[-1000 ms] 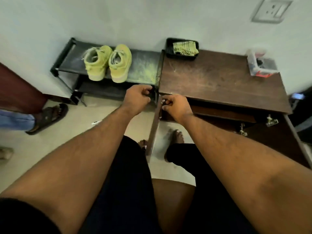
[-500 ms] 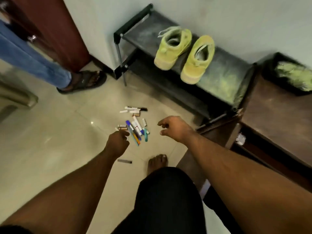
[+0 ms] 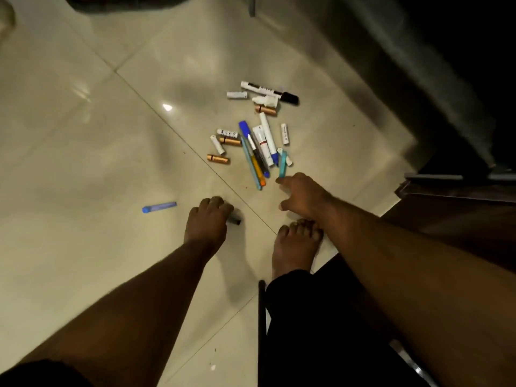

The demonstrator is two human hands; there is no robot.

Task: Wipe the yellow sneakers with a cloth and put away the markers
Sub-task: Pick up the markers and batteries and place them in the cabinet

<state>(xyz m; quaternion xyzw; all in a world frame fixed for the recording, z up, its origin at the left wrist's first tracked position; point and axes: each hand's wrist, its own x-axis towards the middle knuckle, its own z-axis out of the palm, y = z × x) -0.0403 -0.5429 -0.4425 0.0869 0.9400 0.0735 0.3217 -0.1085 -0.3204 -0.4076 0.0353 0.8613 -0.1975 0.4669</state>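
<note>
The person is bent low over the pale tiled floor (image 3: 83,163), both bare arms reaching down. The left hand (image 3: 208,222) is curled over a small dark marker (image 3: 234,219) lying on the tile; the fingers close down around it, and only its dark end shows past the knuckles. The right hand (image 3: 303,195) reaches forward with fingers loosely extended, the forefinger tip touching the near end of a teal pen (image 3: 282,164), not gripping anything. Just beyond both hands lies the scattered heap of markers (image 3: 262,146): blue-capped and white ones, an orange-tipped one and long teal ones packed side by side, with short copper-coloured tubes (image 3: 218,159) and little white caps (image 3: 217,144) around them. Farther off sits a white marker with a black cap (image 3: 269,92). A lone blue marker (image 3: 159,206) lies apart to the left of the left hand. A bare foot (image 3: 293,247) stands under the right forearm. The dark shoe rack (image 3: 418,79) fills the upper right; no sneakers are in view.
</note>
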